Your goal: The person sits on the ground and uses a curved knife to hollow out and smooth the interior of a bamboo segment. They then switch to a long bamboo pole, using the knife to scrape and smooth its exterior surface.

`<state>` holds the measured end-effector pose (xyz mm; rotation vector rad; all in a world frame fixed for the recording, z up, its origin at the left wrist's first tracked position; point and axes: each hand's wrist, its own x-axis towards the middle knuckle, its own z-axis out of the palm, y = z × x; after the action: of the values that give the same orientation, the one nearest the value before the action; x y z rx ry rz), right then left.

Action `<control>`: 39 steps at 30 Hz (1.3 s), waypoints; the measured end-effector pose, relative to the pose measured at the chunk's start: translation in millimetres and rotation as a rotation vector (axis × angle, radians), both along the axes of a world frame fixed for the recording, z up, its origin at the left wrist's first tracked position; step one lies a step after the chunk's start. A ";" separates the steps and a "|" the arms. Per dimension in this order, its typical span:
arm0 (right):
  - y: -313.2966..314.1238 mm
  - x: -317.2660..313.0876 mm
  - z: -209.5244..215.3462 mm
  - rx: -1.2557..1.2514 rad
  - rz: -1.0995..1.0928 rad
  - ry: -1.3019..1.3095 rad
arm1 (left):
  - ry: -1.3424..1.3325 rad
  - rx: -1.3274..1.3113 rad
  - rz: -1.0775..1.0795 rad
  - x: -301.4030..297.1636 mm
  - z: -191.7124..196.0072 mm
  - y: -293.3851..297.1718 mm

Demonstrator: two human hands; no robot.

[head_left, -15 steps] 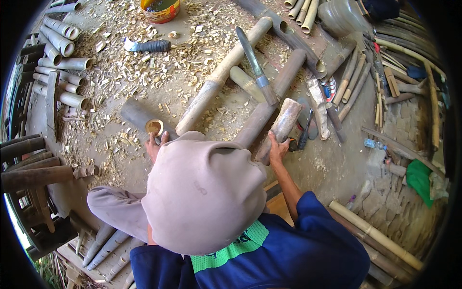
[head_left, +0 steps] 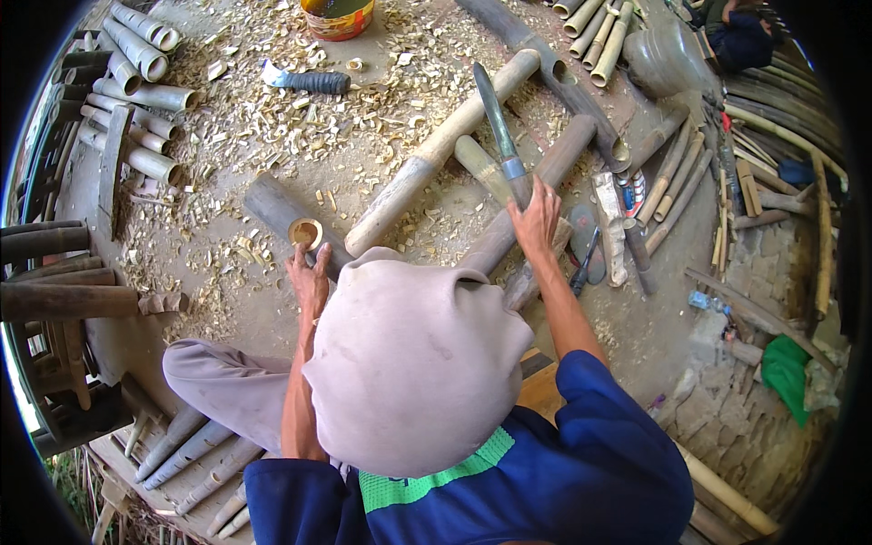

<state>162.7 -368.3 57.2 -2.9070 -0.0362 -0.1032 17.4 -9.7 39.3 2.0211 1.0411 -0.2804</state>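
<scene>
My left hand (head_left: 311,280) has its fingertips closed on the lower edge of a short bamboo piece (head_left: 306,226). Its round, pale, hollow end faces up, in front of a dark bamboo tube (head_left: 270,201) on the ground. Further right, my right hand (head_left: 539,218) is closed around the handle of a long knife (head_left: 493,113). The blade points away from me, next to a dark log (head_left: 569,148). Beneath my right wrist lies a short, thick wooden billet (head_left: 520,288), partly covered by my arm. A pale cloth cap (head_left: 413,363) hides the ground nearest me.
Wood chips (head_left: 400,104) cover the ground ahead. A knife with a black-wrapped handle (head_left: 313,82) and an orange tub (head_left: 341,25) are beyond. Bamboo tubes (head_left: 150,95) are stacked left; more poles (head_left: 672,177) lie right, near a green cloth (head_left: 786,374).
My right hand has let go of the wooden billet and moved up to the long knife's handle. My left hand stays at the bamboo piece. The whole view has shifted slightly.
</scene>
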 end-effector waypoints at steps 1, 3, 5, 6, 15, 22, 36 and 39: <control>-7.0 13.8 -13.3 0.007 0.006 0.060 | -0.005 0.003 0.007 0.5 0.2 -1.6; -13.5 31.3 -20.6 0.034 0.006 0.157 | -0.007 0.010 0.029 0.0 -2.1 -2.8; -17.9 42.9 -18.4 0.071 -0.008 0.231 | -0.014 0.006 0.035 -1.7 -4.3 -0.3; -24.3 47.3 -19.0 0.030 0.016 0.167 | -0.013 0.004 0.039 -3.4 -5.1 0.5; -82.0 79.6 -21.7 -0.098 0.059 0.017 | -0.179 0.014 0.134 -10.7 -24.9 -7.0; -16.8 3.0 -1.5 -0.043 0.180 -0.348 | -0.399 0.152 0.295 -10.9 -36.3 -23.5; -10.5 -44.3 -25.5 -0.090 0.178 -0.009 | -0.114 -0.189 0.426 -11.2 -8.3 -0.7; -10.7 -55.8 -23.0 -0.076 0.171 0.021 | -0.148 -0.221 0.423 -11.0 -15.0 -0.4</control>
<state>106.8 -379.0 34.2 -2.9651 -0.2910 -0.0425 6.4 -10.1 24.2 1.5560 1.2522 -0.0193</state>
